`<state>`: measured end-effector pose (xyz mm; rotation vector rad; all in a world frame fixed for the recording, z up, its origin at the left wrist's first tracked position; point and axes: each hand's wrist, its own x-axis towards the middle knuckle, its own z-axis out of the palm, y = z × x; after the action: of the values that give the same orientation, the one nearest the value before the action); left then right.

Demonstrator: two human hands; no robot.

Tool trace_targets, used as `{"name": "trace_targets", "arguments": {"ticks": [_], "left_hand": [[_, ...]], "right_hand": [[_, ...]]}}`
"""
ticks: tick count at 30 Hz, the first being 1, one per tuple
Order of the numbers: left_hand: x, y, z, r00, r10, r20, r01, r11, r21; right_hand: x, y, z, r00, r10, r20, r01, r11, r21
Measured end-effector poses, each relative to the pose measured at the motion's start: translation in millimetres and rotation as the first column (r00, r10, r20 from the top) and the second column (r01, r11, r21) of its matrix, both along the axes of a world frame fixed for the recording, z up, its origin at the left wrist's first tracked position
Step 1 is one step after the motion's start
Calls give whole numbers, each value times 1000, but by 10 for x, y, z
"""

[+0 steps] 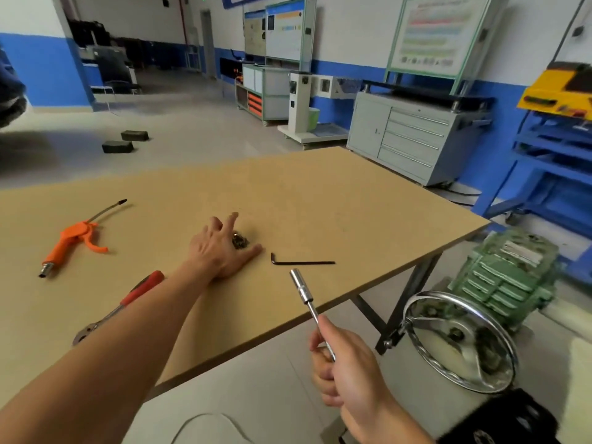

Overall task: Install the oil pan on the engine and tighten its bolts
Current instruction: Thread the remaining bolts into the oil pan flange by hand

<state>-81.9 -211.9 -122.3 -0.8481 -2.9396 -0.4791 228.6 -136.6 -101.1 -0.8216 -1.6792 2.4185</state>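
Right hand [346, 373] grips socket driver [302, 291]; left hand [221, 251] half-hides bolts [240, 241].

A small heap of bolts [240, 241] on the table [336, 200] is touched by the spread left hand [221, 248]. A socket extension [306, 298] is gripped by the right hand [344, 363]. A hex key [301, 262] is seen just beside the bolts.

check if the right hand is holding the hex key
No, the right hand grips a socket extension bar, while the hex key lies untouched on the table.
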Motion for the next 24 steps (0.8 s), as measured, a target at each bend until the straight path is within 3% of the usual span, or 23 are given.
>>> {"name": "trace_targets", "arguments": {"ticks": [2, 6, 11, 24], "left_hand": [[-96, 132, 5, 999, -49, -10, 49, 997, -61], [-94, 185, -34, 989, -121, -79, 119, 992, -31], [40, 159, -71, 982, -37, -185, 32, 999, -31], [176, 60, -23, 991, -14, -132, 26, 996, 89]], "right_hand": [[-49, 36, 9, 1000, 1, -24, -1, 1000, 3], [-196, 80, 29, 999, -10, -43, 11, 1000, 12], [-420, 62, 64, 997, -52, -57, 47, 994, -101], [-275, 33, -16, 994, -87, -71, 77, 989, -127]]}}
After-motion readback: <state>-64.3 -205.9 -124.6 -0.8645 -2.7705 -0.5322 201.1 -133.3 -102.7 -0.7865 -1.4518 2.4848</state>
